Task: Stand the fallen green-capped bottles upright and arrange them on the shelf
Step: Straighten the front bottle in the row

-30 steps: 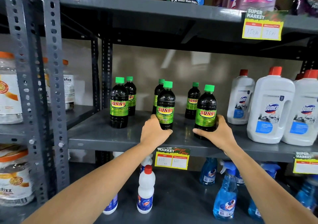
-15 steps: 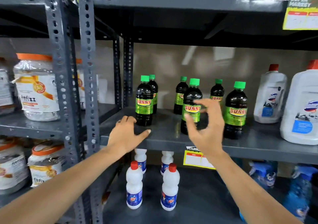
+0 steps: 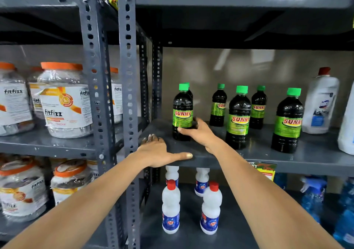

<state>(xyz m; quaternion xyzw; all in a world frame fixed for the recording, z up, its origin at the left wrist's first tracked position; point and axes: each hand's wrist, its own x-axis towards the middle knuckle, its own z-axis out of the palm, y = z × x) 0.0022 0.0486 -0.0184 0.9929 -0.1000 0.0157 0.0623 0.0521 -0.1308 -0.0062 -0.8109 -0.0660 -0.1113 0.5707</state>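
Our right hand [image 3: 199,132] is wrapped around the leftmost Sunny bottle [image 3: 182,113], our left hand [image 3: 159,151] lies flat and empty on the shelf [image 3: 316,158] edge, and since all six green-capped bottles [image 3: 262,113] already stand upright, we judge only spacing remains.

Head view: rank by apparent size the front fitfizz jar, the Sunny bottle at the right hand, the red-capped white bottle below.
1. fitfizz jar
2. Sunny bottle
3. white bottle
The last two look close; differing camera distance leaves true order unsure.
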